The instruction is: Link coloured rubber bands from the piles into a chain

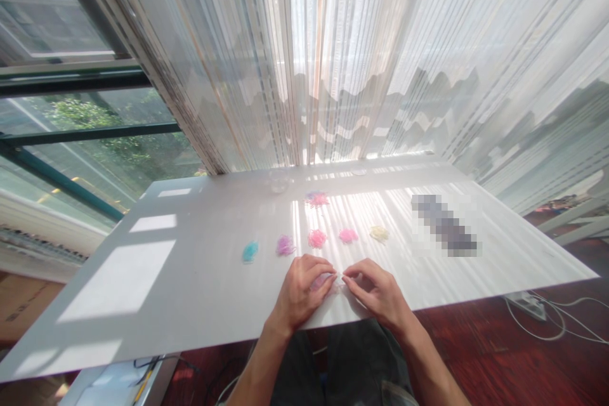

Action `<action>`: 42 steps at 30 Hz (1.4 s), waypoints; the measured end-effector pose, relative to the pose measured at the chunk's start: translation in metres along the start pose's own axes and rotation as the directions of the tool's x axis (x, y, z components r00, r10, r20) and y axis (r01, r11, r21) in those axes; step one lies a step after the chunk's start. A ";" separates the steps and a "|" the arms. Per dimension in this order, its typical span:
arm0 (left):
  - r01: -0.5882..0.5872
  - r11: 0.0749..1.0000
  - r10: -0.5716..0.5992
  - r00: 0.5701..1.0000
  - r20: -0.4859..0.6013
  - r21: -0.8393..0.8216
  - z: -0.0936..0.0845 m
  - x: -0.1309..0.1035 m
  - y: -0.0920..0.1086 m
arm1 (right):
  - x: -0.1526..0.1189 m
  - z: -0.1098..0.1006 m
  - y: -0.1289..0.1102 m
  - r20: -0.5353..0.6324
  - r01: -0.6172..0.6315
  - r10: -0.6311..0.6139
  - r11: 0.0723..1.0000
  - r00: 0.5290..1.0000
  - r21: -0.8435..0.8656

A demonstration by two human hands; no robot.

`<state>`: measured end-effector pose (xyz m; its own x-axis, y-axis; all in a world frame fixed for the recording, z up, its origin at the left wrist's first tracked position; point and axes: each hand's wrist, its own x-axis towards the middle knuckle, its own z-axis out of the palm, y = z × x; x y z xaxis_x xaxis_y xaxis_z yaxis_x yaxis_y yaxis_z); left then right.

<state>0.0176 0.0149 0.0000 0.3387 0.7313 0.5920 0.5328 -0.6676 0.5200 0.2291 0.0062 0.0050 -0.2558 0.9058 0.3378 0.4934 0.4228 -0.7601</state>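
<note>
My left hand [301,288] and my right hand [379,292] face each other low over the table's front edge. Thumb and forefinger are pinched together on each, the fingertips a small gap apart. Whatever they hold is too small to make out. Just below the fingertips lies a pale pinkish pile [339,288] of thin strands or small bands, partly hidden by my left hand. Beyond the hands runs a row of similar small piles: teal [250,251], purple [285,245], coral pink [317,239], bright pink [348,236] and pale yellow [379,233]. A mixed pink and bluish pile [317,199] lies farther back.
The white table [200,279] carries bright patches of sunlight. A clear round container [279,183] stands near its back edge. At the right lies a blurred-out dark object [445,223]. Sheer curtains [314,63] hang behind; a power strip [526,304] with cables lies on the floor.
</note>
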 end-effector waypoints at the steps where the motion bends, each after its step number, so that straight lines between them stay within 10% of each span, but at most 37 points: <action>1: 0.002 1.000 -0.002 1.000 0.000 0.001 0.000 0.000 0.000 | 0.000 0.000 0.000 -0.007 0.000 0.000 1.000 1.000 0.001; 42: 0.006 1.000 -0.006 1.000 -0.003 -0.012 -0.002 0.002 0.003 | -0.002 0.000 0.002 -0.041 0.005 -0.004 1.000 0.999 0.020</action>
<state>0.0181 0.0141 0.0043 0.3327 0.7351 0.5907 0.5259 -0.6646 0.5309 0.2304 0.0054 0.0025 -0.2236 0.9043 0.3638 0.4757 0.4270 -0.7690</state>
